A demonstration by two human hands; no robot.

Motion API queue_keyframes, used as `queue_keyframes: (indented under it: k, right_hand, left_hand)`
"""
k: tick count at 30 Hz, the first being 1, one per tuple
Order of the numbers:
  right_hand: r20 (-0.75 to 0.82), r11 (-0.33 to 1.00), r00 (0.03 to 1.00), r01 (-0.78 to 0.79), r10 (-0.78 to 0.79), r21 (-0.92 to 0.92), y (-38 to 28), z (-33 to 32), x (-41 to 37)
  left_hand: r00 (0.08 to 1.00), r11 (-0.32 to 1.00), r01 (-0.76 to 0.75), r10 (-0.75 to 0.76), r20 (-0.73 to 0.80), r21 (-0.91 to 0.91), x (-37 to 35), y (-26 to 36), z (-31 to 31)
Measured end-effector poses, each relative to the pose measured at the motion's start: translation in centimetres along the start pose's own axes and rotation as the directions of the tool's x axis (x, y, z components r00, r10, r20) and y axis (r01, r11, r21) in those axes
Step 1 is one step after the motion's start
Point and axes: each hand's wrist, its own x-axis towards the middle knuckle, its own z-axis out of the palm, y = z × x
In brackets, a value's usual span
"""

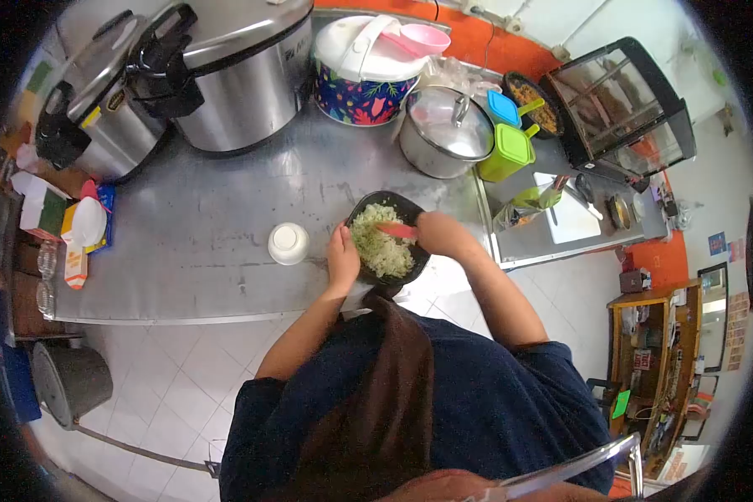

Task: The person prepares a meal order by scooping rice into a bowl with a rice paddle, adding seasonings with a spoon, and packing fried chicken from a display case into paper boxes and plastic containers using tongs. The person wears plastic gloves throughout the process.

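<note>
A dark bowl (418,202) at the front edge of the steel counter holds pale rice (381,247) with green bits in it. My left hand (343,258) is closed on the bowl's left side. In my right hand (443,235), at the bowl's right rim, is a pink-red spoon (400,230), its far end in the rice. To the left of the bowl stands a small white cup (289,243), apart from both hands.
Two large steel cookers (247,92) stand at the back left, beside a patterned tub (364,96) and a lidded pot (445,138). Green container (507,154), cutting board (567,213) and display case (619,105) are on the right. Boxes (74,247) lie far left.
</note>
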Motion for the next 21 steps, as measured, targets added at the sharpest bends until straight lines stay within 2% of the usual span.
queue_keyframes:
  k: [1,2,3,5,6,7,8,9,11,12,14,15,17,18,20,21]
  right_hand:
    - [-0.153,0.999,0.988,0.0,0.008,0.054,-0.9,0.5,0.2]
    - [-0.229,0.985,0.961,0.131,-0.153,-0.108,0.2,4.8,2.6]
    - [-0.159,0.97,0.984,0.035,-0.075,-0.239,-2.7,4.8,1.7]
    - [-0.01,0.928,0.976,0.202,-0.216,-0.312,-2.3,7.5,1.4]
    - [0.084,0.9,0.983,0.185,-0.166,-0.394,-2.1,6.9,1.2]
    - [0.171,0.862,0.98,0.176,-0.106,-0.475,-1.6,5.5,1.0]
    - [0.078,0.915,0.994,0.103,-0.079,-0.391,-1.0,4.0,0.7]
    - [0.095,0.905,0.984,0.175,-0.149,-0.388,-1.4,0.5,-0.4]
    - [-0.083,0.873,0.987,0.08,-0.136,-0.48,0.1,-1.0,-1.0]
    - [-0.083,0.872,0.988,0.078,-0.134,-0.483,0.2,-0.8,-0.9]
    - [-0.129,0.825,0.989,-0.129,0.069,-0.55,0.4,0.6,0.0]
    - [-0.13,0.826,0.989,-0.13,0.07,-0.548,0.9,1.5,0.5]
    - [-0.292,0.886,0.954,-0.195,0.071,-0.422,1.8,3.1,1.5]
    - [-0.286,0.886,0.956,-0.189,0.068,-0.423,2.1,3.1,1.8]
    - [-0.277,0.897,0.95,0.009,-0.146,-0.442,2.8,3.4,2.3]
    - [-0.275,0.899,0.951,0.004,-0.138,-0.437,2.6,3.4,1.8]
  left_hand:
    - [1.0,0.999,0.002,-0.001,0.004,-0.046,0.0,1.2,-0.5]
    - [1.0,0.996,0.003,-0.002,0.01,-0.089,0.0,1.8,-0.8]
    - [1.0,0.996,0.006,-0.005,0.014,-0.085,0.1,1.3,-0.8]
    - [0.98,0.976,0.199,-0.198,0.018,-0.086,0.4,-0.1,-0.9]
    - [0.98,0.977,0.198,-0.197,0.021,-0.078,0.4,0.3,-1.1]
    - [0.995,0.997,0.065,-0.067,0.078,0.029,0.5,1.3,-1.2]
    - [0.987,0.989,-0.079,0.06,0.149,0.126,0.6,1.9,-1.3]
    - [0.986,0.988,-0.086,0.066,0.154,0.125,0.9,1.5,-1.1]
    - [0.963,0.969,-0.235,0.221,0.153,0.081,1.4,0.1,-0.5]
    - [0.963,0.969,-0.235,0.221,0.152,0.078,1.4,0.5,-0.5]
    - [0.965,0.982,-0.117,0.076,0.252,0.151,1.3,1.1,-0.9]
    - [0.964,0.981,-0.119,0.078,0.254,0.152,1.3,1.3,-1.0]
    - [0.966,0.988,-0.138,0.119,0.231,0.068,1.4,1.5,-1.0]
    - [0.967,0.989,-0.131,0.112,0.228,0.07,1.4,1.3,-1.0]
    - [0.972,0.986,-0.127,0.103,0.211,0.105,1.6,0.9,-0.7]
    - [0.97,0.987,-0.125,0.1,0.219,0.105,1.8,0.9,-0.6]
